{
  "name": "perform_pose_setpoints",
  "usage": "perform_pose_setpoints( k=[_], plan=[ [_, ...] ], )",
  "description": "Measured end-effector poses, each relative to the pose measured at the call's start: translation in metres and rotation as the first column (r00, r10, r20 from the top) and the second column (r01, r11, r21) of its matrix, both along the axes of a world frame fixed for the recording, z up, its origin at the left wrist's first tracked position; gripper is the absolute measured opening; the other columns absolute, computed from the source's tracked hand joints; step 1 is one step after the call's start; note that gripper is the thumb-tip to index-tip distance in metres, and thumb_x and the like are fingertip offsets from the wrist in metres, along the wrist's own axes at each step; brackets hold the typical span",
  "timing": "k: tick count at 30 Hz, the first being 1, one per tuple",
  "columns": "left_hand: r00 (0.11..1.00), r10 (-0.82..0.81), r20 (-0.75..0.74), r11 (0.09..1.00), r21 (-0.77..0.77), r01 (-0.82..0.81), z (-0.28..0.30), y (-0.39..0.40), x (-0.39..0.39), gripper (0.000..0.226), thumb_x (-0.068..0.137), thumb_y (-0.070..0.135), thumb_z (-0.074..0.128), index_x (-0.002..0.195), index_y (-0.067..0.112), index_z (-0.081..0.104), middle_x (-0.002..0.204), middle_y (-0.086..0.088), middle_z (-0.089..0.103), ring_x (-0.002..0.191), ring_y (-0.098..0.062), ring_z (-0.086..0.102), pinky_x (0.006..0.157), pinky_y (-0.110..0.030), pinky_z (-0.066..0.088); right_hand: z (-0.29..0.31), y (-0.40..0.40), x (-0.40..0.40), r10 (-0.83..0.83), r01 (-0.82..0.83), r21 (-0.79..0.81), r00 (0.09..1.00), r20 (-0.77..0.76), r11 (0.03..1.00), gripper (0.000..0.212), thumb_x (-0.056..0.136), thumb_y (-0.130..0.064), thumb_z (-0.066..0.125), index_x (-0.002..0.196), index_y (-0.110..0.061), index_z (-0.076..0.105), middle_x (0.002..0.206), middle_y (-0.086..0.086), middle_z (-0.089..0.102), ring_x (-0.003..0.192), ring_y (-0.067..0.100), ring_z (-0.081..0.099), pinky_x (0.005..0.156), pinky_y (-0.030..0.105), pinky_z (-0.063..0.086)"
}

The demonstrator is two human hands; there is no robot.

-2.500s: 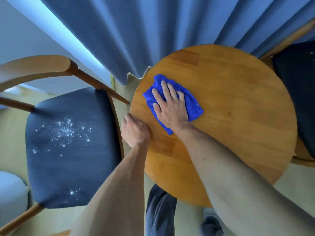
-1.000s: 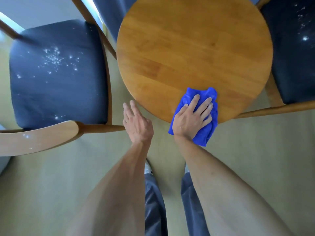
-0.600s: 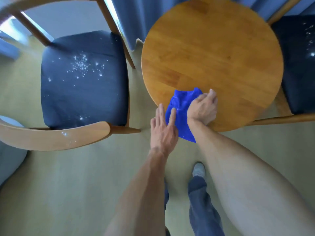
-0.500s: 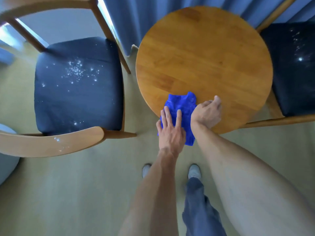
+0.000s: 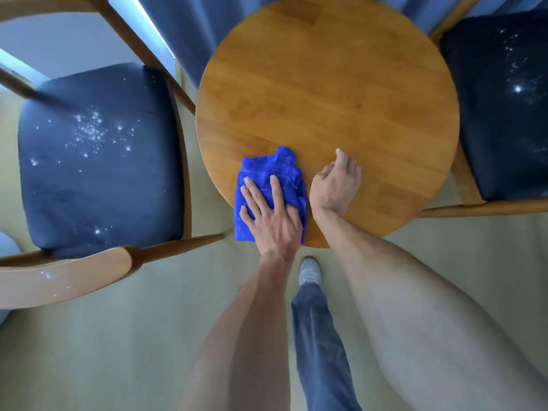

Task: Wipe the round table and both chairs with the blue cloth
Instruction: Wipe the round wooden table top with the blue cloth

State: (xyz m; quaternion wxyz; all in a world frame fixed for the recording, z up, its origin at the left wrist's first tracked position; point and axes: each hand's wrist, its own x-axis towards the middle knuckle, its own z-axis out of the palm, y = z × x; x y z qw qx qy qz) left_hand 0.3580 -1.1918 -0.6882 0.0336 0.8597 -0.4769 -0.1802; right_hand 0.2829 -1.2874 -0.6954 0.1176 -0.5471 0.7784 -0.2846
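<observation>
Domestic sitting or dining corner, likely a home or a guest room. Evidence showing: a small round wooden table point(image 5: 341, 93) is standing ahead of both hands, its top made of jointed planks. A wooden-framed armchair point(image 5: 98, 161) with a dark padded seat is sitting to the left of the left hand point(image 5: 272, 215); a matching chair point(image 5: 501, 108) is sitting to the right of the right hand point(image 5: 335, 185). Blue pleated curtains point(image 5: 184, 34) are hanging beyond the table, with daylight coming in at their left edge. Pale, plain flooring point(image 5: 118, 351) is running beneath the arms. A pale rounded furnishing point(image 5: 4, 247), partly cut off, is showing at far left.
</observation>
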Motion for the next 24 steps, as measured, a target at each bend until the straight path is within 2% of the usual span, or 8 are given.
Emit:
perform_pose_setpoints(
  k=[7, 11, 14, 18, 24],
  plan=[
    [0.949, 0.314, -0.001, 0.949, 0.019, -0.314, -0.006, -0.065, 0.035, 0.063, 0.094, 0.036, 0.023, 0.155, 0.030, 0.010, 0.161, -0.020, -0.007, 0.149, -0.034, -0.004, 0.113, -0.057, 0.012, -0.006, -0.047, 0.029, 0.151, -0.151, 0.008, 0.988, -0.037, 0.988, 0.048, 0.085, -0.017, 0.029, 0.116, -0.005, 0.064, 0.101, 0.016, 0.067, 0.103, 0.039, 0.058, 0.090, 0.049, 0.047],
    [0.924, 0.382, 0.009, 0.924, 0.006, -0.382, -0.008, -0.094, 0.063, 0.062, 0.094, 0.036, 0.023, 0.155, 0.030, 0.010, 0.161, -0.021, -0.007, 0.149, -0.035, -0.004, 0.113, -0.057, 0.012, -0.013, -0.060, 0.058, 0.170, -0.168, 0.037, 0.984, -0.057, 0.985, 0.046, 0.084, -0.016, 0.031, 0.117, -0.008, 0.063, 0.117, 0.014, 0.062, 0.111, 0.036, 0.055, 0.093, 0.047, 0.045],
    [0.922, 0.388, 0.014, 0.922, -0.014, -0.388, -0.011, -0.123, 0.093, 0.062, 0.094, 0.036, 0.025, 0.154, 0.030, 0.012, 0.160, -0.022, -0.005, 0.149, -0.036, -0.002, 0.113, -0.057, 0.012, -0.017, -0.082, 0.084, 0.160, -0.152, 0.081, 0.982, -0.099, 0.985, 0.046, 0.084, -0.015, 0.037, 0.123, -0.012, 0.061, 0.131, 0.014, 0.056, 0.121, 0.034, 0.051, 0.100, 0.046, 0.041],
    [0.945, 0.326, 0.024, 0.945, -0.013, -0.326, -0.012, -0.171, 0.136, 0.063, 0.092, 0.036, 0.023, 0.154, 0.028, 0.015, 0.159, -0.026, 0.003, 0.147, -0.038, 0.007, 0.110, -0.056, 0.019, -0.019, -0.127, 0.112, 0.264, -0.244, 0.122, 0.946, -0.190, 0.962, 0.050, 0.083, -0.008, 0.052, 0.133, -0.016, 0.057, 0.139, 0.014, 0.055, 0.131, 0.035, 0.046, 0.108, 0.049, 0.034],
    [0.988, 0.153, 0.016, 0.988, 0.027, -0.154, -0.004, -0.228, 0.172, 0.064, 0.088, 0.037, 0.017, 0.151, 0.025, 0.021, 0.155, -0.029, 0.015, 0.141, -0.040, 0.023, 0.104, -0.053, 0.028, -0.002, -0.197, 0.141, 0.215, -0.196, 0.137, 0.966, -0.143, 0.971, 0.055, 0.082, -0.013, 0.040, 0.135, -0.012, 0.054, 0.138, 0.016, 0.055, 0.133, 0.036, 0.044, 0.110, 0.049, 0.033]
  ],
)
